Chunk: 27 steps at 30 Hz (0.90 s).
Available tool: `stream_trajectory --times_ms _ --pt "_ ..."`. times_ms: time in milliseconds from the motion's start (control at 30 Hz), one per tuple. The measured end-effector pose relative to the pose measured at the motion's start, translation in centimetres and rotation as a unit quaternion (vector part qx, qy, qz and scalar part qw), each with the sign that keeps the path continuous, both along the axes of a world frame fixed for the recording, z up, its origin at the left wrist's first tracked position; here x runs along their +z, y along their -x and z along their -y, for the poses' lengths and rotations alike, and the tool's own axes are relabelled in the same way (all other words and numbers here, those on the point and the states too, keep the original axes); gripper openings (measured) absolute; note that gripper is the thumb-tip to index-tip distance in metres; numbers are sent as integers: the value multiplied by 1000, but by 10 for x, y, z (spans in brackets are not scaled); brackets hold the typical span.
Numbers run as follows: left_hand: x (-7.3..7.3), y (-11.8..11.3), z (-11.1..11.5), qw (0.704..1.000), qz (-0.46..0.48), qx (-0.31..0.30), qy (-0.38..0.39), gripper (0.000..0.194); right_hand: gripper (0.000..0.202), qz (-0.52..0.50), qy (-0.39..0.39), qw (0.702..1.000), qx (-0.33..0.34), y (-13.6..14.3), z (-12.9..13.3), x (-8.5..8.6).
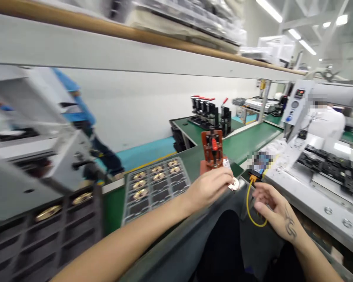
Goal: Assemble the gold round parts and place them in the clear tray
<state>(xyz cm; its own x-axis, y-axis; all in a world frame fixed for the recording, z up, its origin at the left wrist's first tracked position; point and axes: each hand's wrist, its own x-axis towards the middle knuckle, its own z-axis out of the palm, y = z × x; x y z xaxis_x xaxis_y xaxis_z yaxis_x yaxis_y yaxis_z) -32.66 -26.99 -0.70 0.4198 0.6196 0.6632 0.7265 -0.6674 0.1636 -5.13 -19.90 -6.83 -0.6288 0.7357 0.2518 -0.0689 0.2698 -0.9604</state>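
green bench [253, 140]: left hand [209, 186] pinches metal disc [234, 184] near blurred white label [226, 163].

Site is looking like a factory assembly workshop. A green counter [253, 137] is stretching away; red-handled clamps [212, 113] are standing in a row; a compartmented tray [159, 187] is holding brassy rings [139, 185]; a control panel [295, 105] is showing a red readout [299, 92]; strip lights [270, 10] are glowing overhead.

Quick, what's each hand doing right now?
Left hand: closed, fingertips pinching a shiny round part.
Right hand: open, fingers loosely curled, nothing visible in it.
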Motion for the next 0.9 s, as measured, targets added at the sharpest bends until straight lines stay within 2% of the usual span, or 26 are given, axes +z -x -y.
stream_trajectory --times_ms 67,167,233,367,500,567,633,667,700,800,900 --pt "5 -36 -18 995 -36 -62 -69 19 66 -31 -25 999 12 1 -3 22" --pt "8 -72 -43 987 -42 -116 -105 21 50 -20 -70 997 -29 -16 -8 39" --pt "7 -91 -58 983 -29 -147 -102 20 43 -3 -91 993 -78 -34 -10 41" --pt "3 -130 -85 977 -11 -200 -75 15 41 37 -97 982 -156 -79 -14 37" --pt "7 -180 -132 975 20 -220 25 29 44 78 -104 949 -287 -144 -25 36" --pt "15 -213 -169 969 15 -230 90 33 44 115 -110 920 -357 -183 -27 39" --pt "26 -255 -211 960 -27 -236 149 26 45 143 -110 894 -411 -217 -26 43" --pt "31 -278 -232 957 -60 -219 182 24 46 151 -111 882 -432 -231 -23 46" --pt "34 -300 -252 952 -104 -186 218 24 47 157 -115 872 -450 -242 -19 49" --pt "38 -359 -301 941 -154 -158 257 33 49 169 -122 848 -487 -268 0 54" --pt "35 -392 -331 922 -202 -134 302 39 53 167 -112 828 -523 -288 22 54"
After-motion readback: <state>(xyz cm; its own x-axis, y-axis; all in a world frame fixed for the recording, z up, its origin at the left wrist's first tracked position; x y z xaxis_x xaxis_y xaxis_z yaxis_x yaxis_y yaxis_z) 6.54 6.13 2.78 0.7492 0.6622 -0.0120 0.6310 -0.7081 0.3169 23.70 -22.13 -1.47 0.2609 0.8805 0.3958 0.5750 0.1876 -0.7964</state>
